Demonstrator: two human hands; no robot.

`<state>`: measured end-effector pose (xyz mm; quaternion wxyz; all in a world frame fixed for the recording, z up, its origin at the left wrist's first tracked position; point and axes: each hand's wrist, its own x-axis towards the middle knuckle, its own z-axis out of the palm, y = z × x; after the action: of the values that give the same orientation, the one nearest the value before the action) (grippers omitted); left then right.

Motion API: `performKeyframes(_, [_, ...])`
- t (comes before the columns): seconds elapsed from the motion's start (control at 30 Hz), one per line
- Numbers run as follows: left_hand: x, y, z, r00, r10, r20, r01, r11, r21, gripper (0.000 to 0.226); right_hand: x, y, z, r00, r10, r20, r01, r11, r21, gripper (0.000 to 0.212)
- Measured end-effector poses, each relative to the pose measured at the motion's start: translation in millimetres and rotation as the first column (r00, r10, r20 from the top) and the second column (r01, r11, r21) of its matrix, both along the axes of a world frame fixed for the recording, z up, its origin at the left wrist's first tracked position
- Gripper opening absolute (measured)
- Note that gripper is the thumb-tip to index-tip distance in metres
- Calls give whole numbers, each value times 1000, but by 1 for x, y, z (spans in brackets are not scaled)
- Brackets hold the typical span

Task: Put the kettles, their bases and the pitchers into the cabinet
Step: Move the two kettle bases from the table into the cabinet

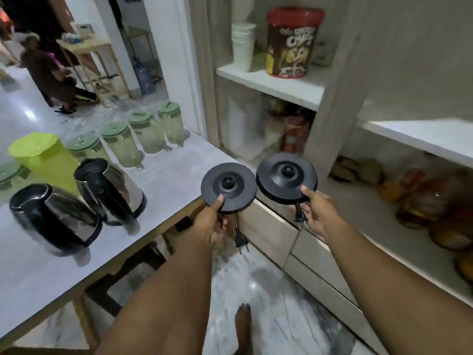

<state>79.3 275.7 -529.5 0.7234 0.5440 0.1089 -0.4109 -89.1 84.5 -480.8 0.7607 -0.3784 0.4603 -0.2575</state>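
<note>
My left hand [213, 222] grips a round black kettle base [228, 187] by its near edge, and its plug [241, 243] dangles below. My right hand [316, 213] holds a second black kettle base [286, 176], with that cord's plug [299, 216] pinched in its fingers. Both bases hover between the table corner and the open cabinet [332, 98]. Two steel kettles [55, 216] [112, 187] stand on the grey table [166, 175] at left. Behind them stand several clear pitchers with green lids [120, 143] and a bright lime pitcher [46, 156].
The cabinet's upper shelf [281, 83] holds stacked white cups [243, 46] and a red-lidded cereal tub [291, 42]. Lower compartments hold jars and bagged food [430, 201]. A white shelf [422, 135] juts out at right. My bare foot [243, 326] is on the marble floor. A person [48, 73] crouches far left.
</note>
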Motion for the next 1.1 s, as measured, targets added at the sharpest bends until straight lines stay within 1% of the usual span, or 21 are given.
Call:
performKeyframes(0.1, [-57,-15,22,983,-181,28,181,983,-18,47,-89,7,24,998,-50,-43,47,996,-74,23])
performKeyframes(0.2, [-107,-37,48,938,-346,35,347,937,-32,51,-162,5,53,987,-158,-30,152,979,-136,18])
performKeyframes(0.27, [-136,-56,65,898,-438,43,440,896,-65,48,-201,3,76,973,-232,-13,227,959,-172,22])
performKeyframes(0.33, [-165,-78,88,839,-538,82,544,834,-94,43,-233,-2,98,953,-302,-9,294,933,-208,27])
performKeyframes(0.43, [-201,-117,123,765,-626,154,643,755,-127,43,-272,-21,129,909,-418,14,407,878,-252,30])
performKeyframes(0.53, [-219,-168,162,724,-650,230,685,716,-133,42,-301,-48,161,852,-520,61,515,814,-269,39])
performKeyframes(0.67, [-230,-242,222,666,-656,354,717,694,-62,36,-330,-92,202,772,-627,103,627,725,-284,42])
performKeyframes(0.73, [-234,-279,241,663,-656,360,713,700,-38,36,-339,-112,218,736,-669,109,667,688,-286,46])
performKeyframes(0.83, [-243,-336,253,647,-680,344,724,690,1,39,-350,-138,233,691,-720,66,707,652,-274,48])
performKeyframes(0.93, [-258,-393,254,641,-695,325,732,681,15,45,-362,-172,233,652,-757,39,739,624,-256,39])
performKeyframes(1.0, [-270,-429,252,633,-704,322,738,674,23,48,-371,-200,232,644,-765,13,742,620,-256,33])
performKeyframes(1.1, [-285,-479,245,612,-696,376,733,677,62,50,-382,-249,226,636,-772,11,748,612,-256,31])
